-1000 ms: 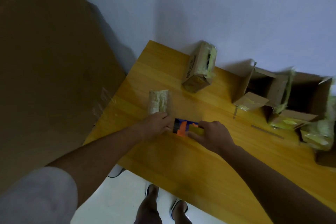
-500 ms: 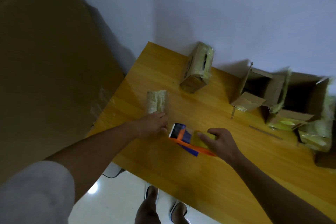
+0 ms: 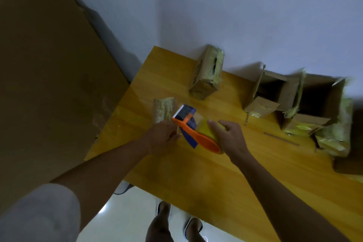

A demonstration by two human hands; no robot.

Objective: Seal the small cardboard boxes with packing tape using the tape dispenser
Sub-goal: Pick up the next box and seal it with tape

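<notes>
Head view: right hand [image 3: 230, 139] grips tape dispenser [image 3: 193, 129], nose toward small taped box [image 3: 164, 111] just beyond left hand [image 3: 163, 138]; left fingers' grip unclear.

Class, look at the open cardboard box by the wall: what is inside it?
The open cardboard box shows only dark interior and flaps; its bottom lies in shadow, so any contents cannot be made out.

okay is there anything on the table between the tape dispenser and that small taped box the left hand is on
Nothing visible blocks it. The tape dispenser, gripped by the right hand, sits right beside the small box, with the left hand at the box's near end.
</notes>
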